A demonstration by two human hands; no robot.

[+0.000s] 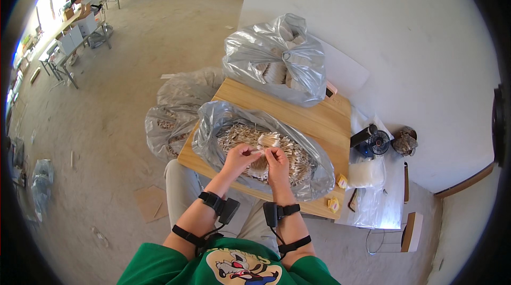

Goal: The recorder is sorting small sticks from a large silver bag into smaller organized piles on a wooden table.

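Note:
A grey plastic bag (213, 112) lies wide open on the wooden table, full of loose cotton swabs (239, 135) with thin light-brown sticks. Over the middle of it my left hand (241, 158) and my right hand (277, 163) meet, thumbs and fingertips pinched close together. What they pinch is too small to make out. Just beyond the fingertips lies a neat bundle of cotton swabs (269, 140). More swabs in a row, their sticks side by side, show below and between my hands; I cannot tell whether they are held or resting on the heap.
Another stuffed grey bag (274, 61) stands at the table's (314, 117) far end. Filled bags (175, 120) sit to the left. Small yellow-and-white packs (334, 204) lie on the right edge, beside a black fan (379, 142) and a clear bag of white items (367, 172). People work at far tables.

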